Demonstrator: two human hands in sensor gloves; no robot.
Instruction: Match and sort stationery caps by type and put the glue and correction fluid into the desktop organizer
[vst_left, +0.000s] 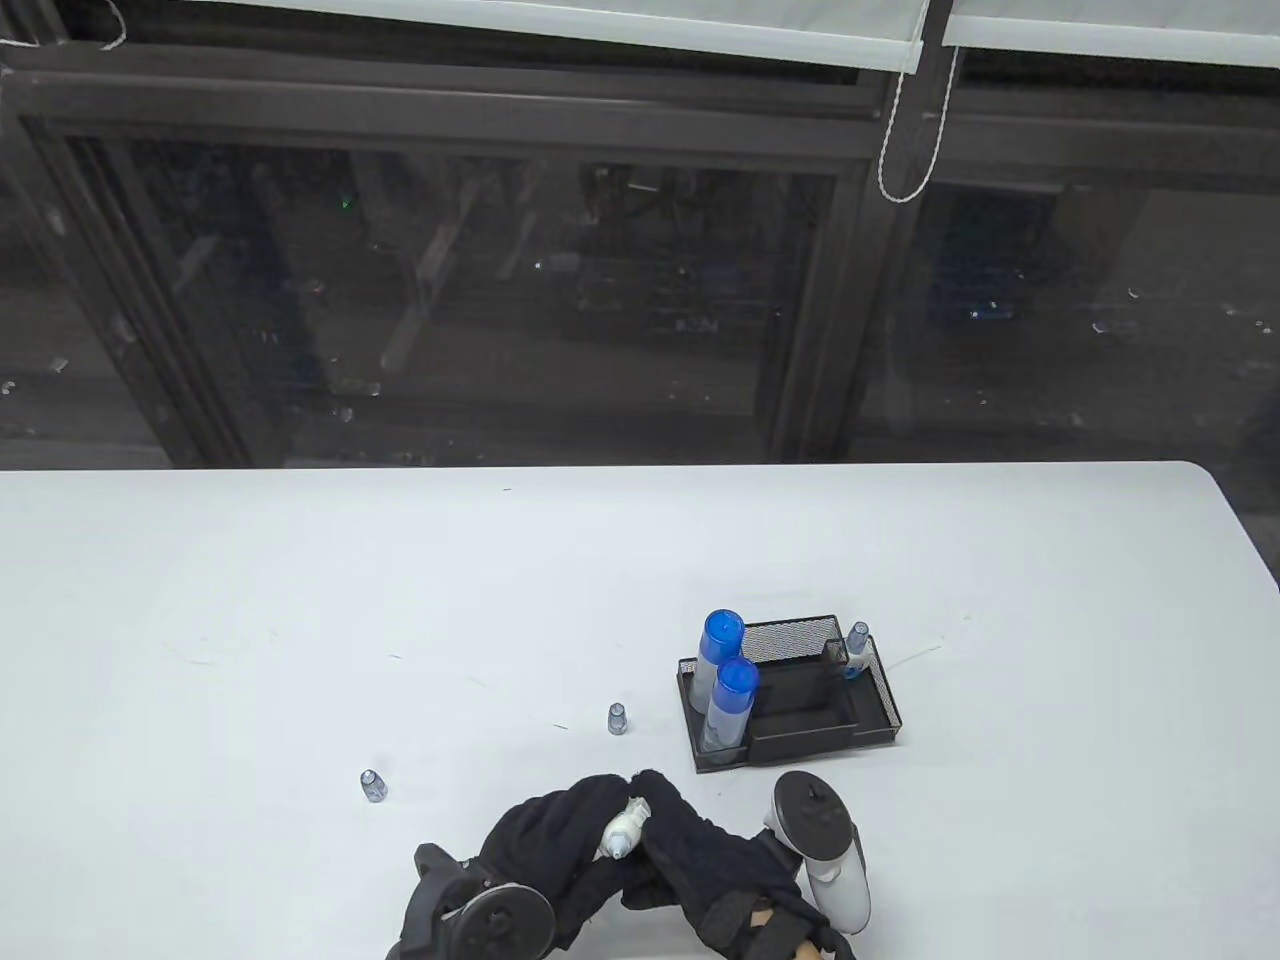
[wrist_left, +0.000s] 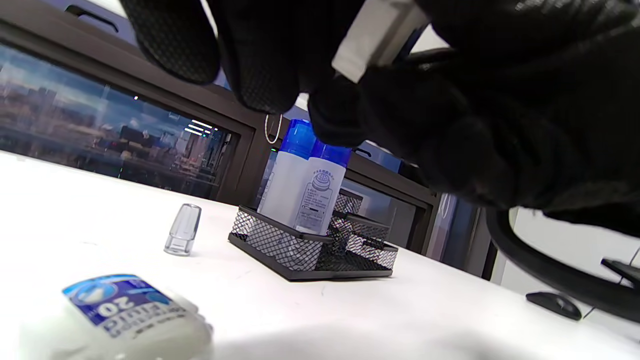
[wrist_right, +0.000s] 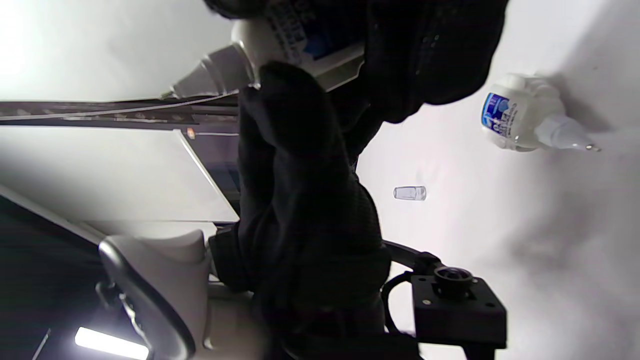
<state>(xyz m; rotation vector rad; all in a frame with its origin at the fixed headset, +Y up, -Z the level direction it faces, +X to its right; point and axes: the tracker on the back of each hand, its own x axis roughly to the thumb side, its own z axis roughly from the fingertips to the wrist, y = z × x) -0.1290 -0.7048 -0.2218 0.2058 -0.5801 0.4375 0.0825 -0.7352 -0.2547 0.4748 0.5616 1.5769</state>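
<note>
Both gloved hands meet at the table's near edge around one white correction fluid bottle whose nozzle is bare. My left hand grips it from the left and my right hand from the right. The right wrist view shows the same bottle between curled fingers. A second uncapped correction fluid bottle lies on the table beneath the hands, also in the left wrist view. Two clear caps stand loose on the table. The black mesh organizer holds two blue-capped glue bottles and a capped correction fluid bottle.
The white table ends at a rounded far right corner, with dark windows behind it. The nearer clear cap stands left of the organizer. The organizer's middle compartments look empty.
</note>
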